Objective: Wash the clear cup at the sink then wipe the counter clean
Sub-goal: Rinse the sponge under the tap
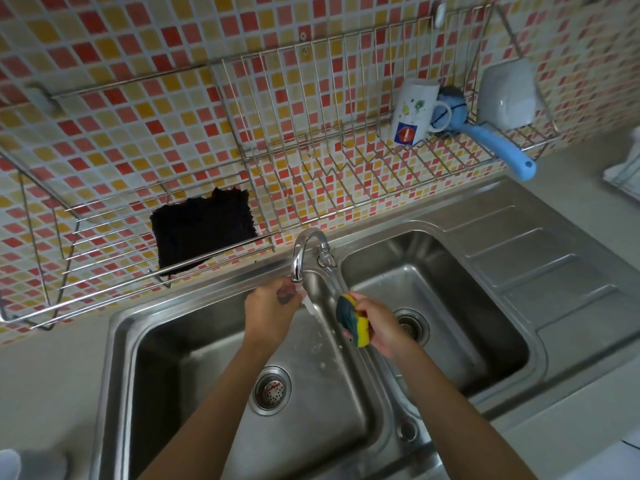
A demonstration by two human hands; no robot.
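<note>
My left hand [272, 311] holds the clear cup [306, 301] right under the spout of the chrome tap [304, 252], over the left basin [180, 355] of the steel double sink. The cup is mostly hidden by my fingers and hard to make out. My right hand [379, 327] grips a yellow and green sponge [353, 320] above the divider between the basins, just right of the cup and apart from it.
A wire dish rack [311, 161] hangs on the mosaic tile wall, holding a dark cloth [202, 230], a white mug [414, 114], a blue brush [485, 136] and a white container [507, 98]. The grey counter [52, 386] lies left; a ribbed drainboard [540, 271] lies right.
</note>
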